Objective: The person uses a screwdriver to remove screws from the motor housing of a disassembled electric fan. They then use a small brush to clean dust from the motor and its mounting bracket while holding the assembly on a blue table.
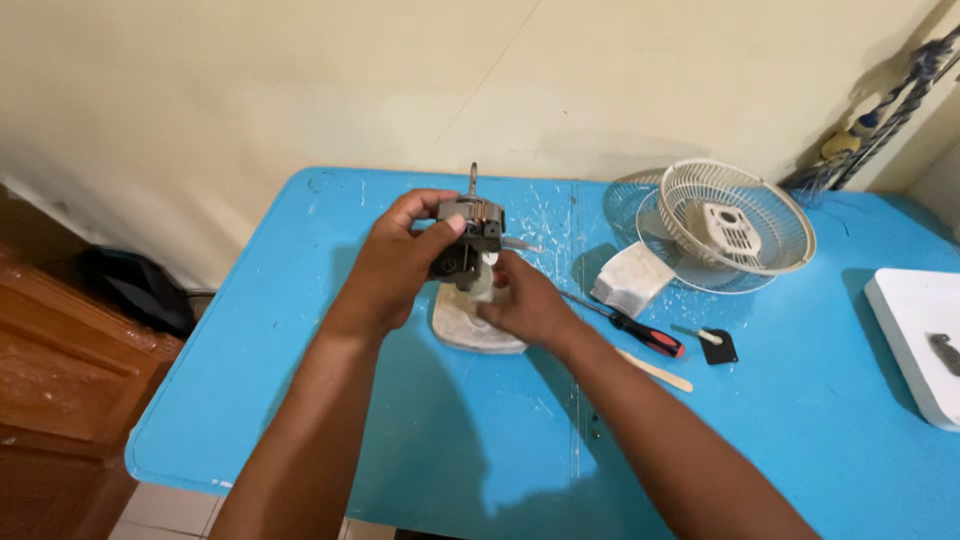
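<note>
Above the blue table [420,440], a small fan motor [468,238] with its shaft pointing up was held off the surface; the left hand [395,265] was closed around its dark body from the side, thumb and fingers clamped on it; the right hand [525,300] was curled beneath and just beside it, fingertips touching a whitish housing piece [470,325] that lay on the table under the motor, though whether that hand truly gripped anything could not be told. Near the right forearm a red-handled screwdriver [640,335] was laid, with a wooden stick [655,372] and a small black part [717,346] just beyond; a white fan guard [725,225] was set further back. For the motor to be handled well, a steady clamp by the left hand would seem needed, the shaft kept upright, and the housing guided squarely rather than forced.
</note>
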